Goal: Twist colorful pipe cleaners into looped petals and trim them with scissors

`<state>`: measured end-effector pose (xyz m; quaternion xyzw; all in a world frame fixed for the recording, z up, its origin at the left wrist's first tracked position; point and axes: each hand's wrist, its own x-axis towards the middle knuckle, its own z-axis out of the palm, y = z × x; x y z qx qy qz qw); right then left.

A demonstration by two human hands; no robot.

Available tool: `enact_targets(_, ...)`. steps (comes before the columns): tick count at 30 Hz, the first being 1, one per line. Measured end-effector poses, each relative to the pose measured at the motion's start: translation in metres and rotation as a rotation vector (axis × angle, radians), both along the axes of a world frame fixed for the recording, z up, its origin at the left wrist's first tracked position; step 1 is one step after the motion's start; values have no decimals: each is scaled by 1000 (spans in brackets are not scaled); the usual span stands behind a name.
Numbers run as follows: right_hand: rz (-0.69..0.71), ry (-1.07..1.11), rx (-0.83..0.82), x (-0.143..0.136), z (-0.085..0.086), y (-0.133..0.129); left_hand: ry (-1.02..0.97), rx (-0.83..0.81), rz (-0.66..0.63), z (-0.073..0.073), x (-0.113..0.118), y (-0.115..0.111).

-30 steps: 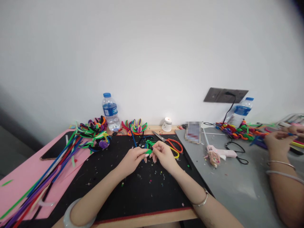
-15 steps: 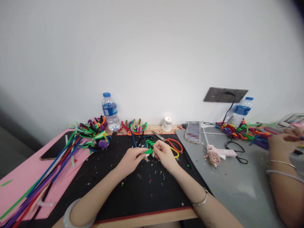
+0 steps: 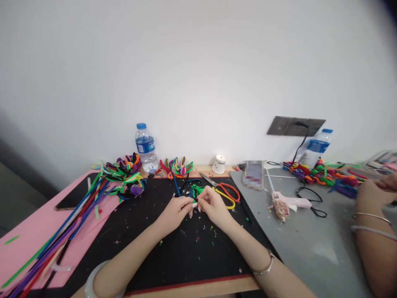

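Over the middle of the black mat (image 3: 173,256), my left hand (image 3: 177,212) and my right hand (image 3: 213,207) meet at the fingertips. Both are closed in a pinch on a small green fuzzy piece (image 3: 194,202), mostly hidden by the fingers. Just behind them lie more green and blue fuzzy pieces (image 3: 196,189). Scissors with red and yellow handles (image 3: 228,193) rest open behind my right hand, their blades pointing to the back left.
Long coloured fuzzy stems (image 3: 66,231) and a phone (image 3: 72,196) lie on pink sheet at left. Bundled shapes (image 3: 125,176), a water bottle (image 3: 147,151) and a white cup (image 3: 218,164) stand behind. At right are a pink glue gun (image 3: 291,202) and another person's arm (image 3: 376,248).
My hands have come slightly lower and closer together, and less of the green piece shows between the fingers. The whole view has shifted slightly.
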<state>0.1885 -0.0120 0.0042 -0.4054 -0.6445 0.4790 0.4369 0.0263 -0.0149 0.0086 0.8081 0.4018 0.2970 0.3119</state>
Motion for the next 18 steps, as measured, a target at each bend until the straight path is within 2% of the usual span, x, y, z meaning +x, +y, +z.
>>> enact_targets(4,17,-10,-31,2,-1,3,22,83,40,-2,-1,1)
enact_targets(9,-53,-128,-1,6,-1,6,71,217,82,-1,-2,0)
enact_targets(18,-15,-163,-130,2,-4,5,360,590,58,1,-2,-5)
